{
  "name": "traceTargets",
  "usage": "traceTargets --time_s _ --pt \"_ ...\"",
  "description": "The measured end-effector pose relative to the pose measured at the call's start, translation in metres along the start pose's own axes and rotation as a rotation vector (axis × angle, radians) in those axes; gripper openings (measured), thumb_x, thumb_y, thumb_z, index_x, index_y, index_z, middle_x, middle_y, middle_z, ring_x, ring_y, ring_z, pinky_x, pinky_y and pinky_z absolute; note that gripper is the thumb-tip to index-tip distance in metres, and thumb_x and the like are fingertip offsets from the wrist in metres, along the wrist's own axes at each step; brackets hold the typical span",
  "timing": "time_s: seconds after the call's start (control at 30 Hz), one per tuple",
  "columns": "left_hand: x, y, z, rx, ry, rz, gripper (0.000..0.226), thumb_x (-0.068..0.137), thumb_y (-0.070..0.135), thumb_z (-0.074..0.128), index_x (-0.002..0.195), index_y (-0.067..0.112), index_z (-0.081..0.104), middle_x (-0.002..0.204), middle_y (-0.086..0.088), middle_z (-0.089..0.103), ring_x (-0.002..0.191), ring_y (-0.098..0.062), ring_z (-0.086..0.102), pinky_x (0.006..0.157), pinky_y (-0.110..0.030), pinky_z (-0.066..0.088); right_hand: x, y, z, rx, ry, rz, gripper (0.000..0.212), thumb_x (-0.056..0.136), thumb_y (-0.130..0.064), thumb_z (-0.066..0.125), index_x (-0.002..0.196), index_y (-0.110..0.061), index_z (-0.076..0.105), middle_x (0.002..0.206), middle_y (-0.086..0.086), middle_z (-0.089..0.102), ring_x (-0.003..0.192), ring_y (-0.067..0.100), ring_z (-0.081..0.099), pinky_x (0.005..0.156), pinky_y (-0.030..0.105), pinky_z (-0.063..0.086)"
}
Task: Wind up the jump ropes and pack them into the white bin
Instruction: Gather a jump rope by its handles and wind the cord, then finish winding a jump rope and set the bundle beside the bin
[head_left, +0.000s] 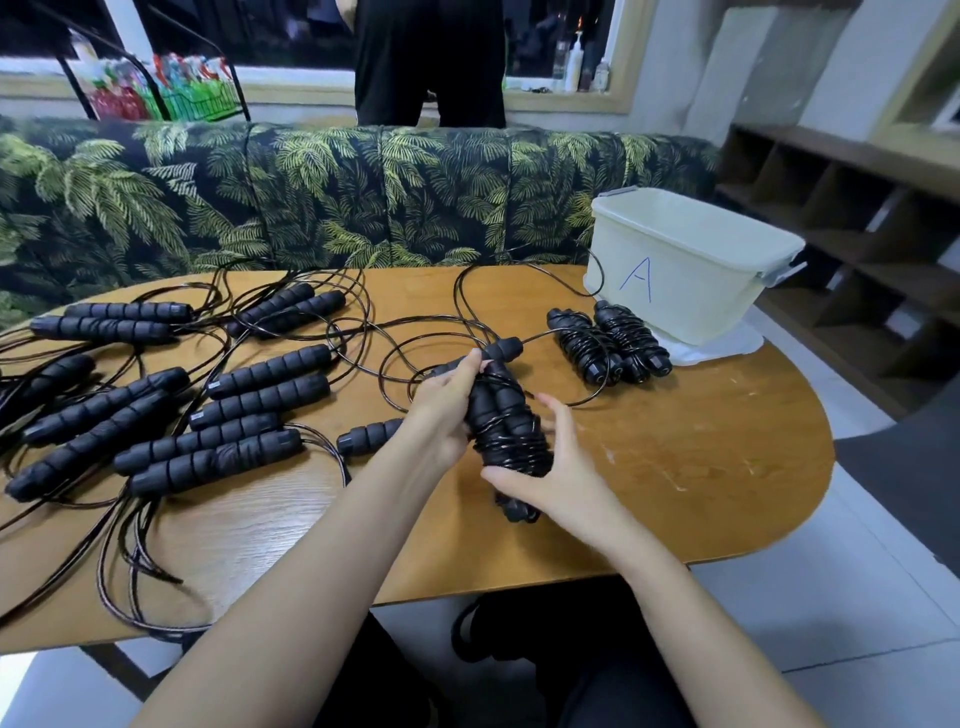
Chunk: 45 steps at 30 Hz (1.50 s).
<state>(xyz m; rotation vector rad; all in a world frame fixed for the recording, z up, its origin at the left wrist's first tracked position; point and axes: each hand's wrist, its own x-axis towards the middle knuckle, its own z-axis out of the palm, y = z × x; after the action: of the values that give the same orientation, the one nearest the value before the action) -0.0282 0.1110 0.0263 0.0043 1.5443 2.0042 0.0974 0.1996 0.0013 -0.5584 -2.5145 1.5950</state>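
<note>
Gripping far end of half-wound jump rope bundle (506, 421) with left hand (447, 405), clasping near end with right hand (550, 483); holding it lengthwise near-to-far over table (675, 467), trailing loose cord (535, 335) far-right toward white bin (675, 291).

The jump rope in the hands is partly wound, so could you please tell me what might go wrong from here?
1. The jump rope trails a loose cord looping across the table among the unwound ropes; pulling it in may snag and drag them.
2. The white bin appears lidded, with two wound bundles waiting outside; if the left hand or right hand lets go to open it, the coils could spring loose.
</note>
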Motion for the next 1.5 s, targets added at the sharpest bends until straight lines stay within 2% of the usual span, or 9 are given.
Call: traceTargets --time_s 0.17,0.4,0.63,0.77,0.83,0.93,1.03,1.3,1.5 --pt "0.032 0.014 0.036 0.118 -0.102 0.137 0.046 0.098 0.051 0.041 0.102 0.011 0.062 0.096 -0.006 0.067 0.084 -0.019 0.062 0.077 -0.03 0.053 0.023 0.006 -0.017 -0.573 0.233 -0.158 0.103 0.078 -0.04 0.071 0.151 -0.036 -0.002 0.146 -0.004 0.028 0.115 0.03 0.054 0.088 0.041 0.047" --pt "0.102 -0.002 -0.004 1.82 -0.141 0.558 0.069 0.095 0.03 0.053 0.15 0.043 0.012 0.153 -0.009 0.026 0.129 -0.035 0.038 0.099 -0.046 0.04 0.072 0.025 -0.062 -0.843 0.461 -0.112 0.097 0.086 -0.048 0.059 0.154 -0.024 -0.007 0.143 0.005 0.036 0.121 0.028 0.045 0.085 0.036 0.047" --pt "0.121 0.019 -0.069 2.091 0.329 0.429 0.072 0.093 0.024 0.052 0.152 0.035 0.012 0.138 -0.008 0.043 0.127 -0.029 0.041 0.099 -0.041 0.041 0.113 0.04 -0.06 -0.994 0.464 -0.134 0.099 0.074 -0.055 0.069 0.153 -0.018 0.022 0.123 0.008 0.059 0.107 0.029 0.052 0.082 0.041 0.048" --pt "0.115 0.035 -0.061 2.033 0.381 0.463 0.05 0.096 0.024 0.047 0.145 0.028 0.034 0.141 -0.008 0.041 0.127 -0.029 0.04 0.1 -0.04 0.038 0.128 0.04 -0.046 -0.994 0.536 -0.179 0.099 0.056 -0.058 0.081 0.14 -0.016 0.047 0.104 0.008 0.067 0.091 0.029 0.06 0.073 0.045 0.05" --pt "0.116 0.026 -0.024 1.572 0.287 0.628 0.043 0.097 0.035 0.049 0.137 0.021 0.048 0.137 -0.007 0.05 0.12 -0.024 0.05 0.097 -0.035 0.043 0.135 0.035 -0.04 -0.939 0.547 -0.164 0.098 0.056 -0.06 0.08 0.138 -0.016 0.048 0.105 0.006 0.068 0.092 0.028 0.061 0.074 0.046 0.05" --pt "0.107 0.01 0.044 0.705 -0.071 0.337 0.057 0.087 0.051 0.061 0.136 0.031 0.04 0.123 0.0 0.061 0.108 -0.018 0.061 0.093 -0.038 0.051 0.145 0.022 -0.039 -0.839 0.493 -0.11 0.101 0.062 -0.057 0.078 0.143 -0.016 0.035 0.123 0.005 0.062 0.108 0.028 0.056 0.084 0.047 0.046" --pt "0.119 -0.002 0.077 0.33 -0.129 0.17 0.045 0.088 0.023 0.067 0.126 0.028 0.042 0.111 0.0 0.066 0.099 -0.019 0.065 0.076 -0.033 0.056 0.151 0.023 -0.061 -0.773 0.321 -0.145 0.104 0.072 -0.065 0.065 0.152 -0.028 0.009 0.157 0.0 0.022 0.139 0.023 0.021 0.111 0.047 0.024" --pt "0.183 -0.008 0.086 0.729 0.073 0.217 0.061 0.101 0.036 0.041 0.153 0.026 0.012 0.155 -0.008 0.027 0.14 -0.03 0.03 0.112 -0.041 0.029 0.157 0.075 -0.129 -0.889 0.202 0.019 0.102 0.065 -0.084 0.05 0.147 -0.054 -0.005 0.159 -0.012 -0.019 0.145 0.04 -0.003 0.116 0.057 0.012" --pt "0.205 -0.017 0.084 0.926 0.133 0.337 0.061 0.101 0.03 0.041 0.153 0.025 0.009 0.156 -0.015 0.014 0.141 -0.037 0.021 0.112 -0.045 0.028 0.185 0.085 -0.108 -1.058 0.288 -0.05 0.092 0.064 -0.082 0.041 0.144 -0.036 0.039 0.148 -0.001 0.045 0.116 0.048 0.052 0.083 0.059 0.05"
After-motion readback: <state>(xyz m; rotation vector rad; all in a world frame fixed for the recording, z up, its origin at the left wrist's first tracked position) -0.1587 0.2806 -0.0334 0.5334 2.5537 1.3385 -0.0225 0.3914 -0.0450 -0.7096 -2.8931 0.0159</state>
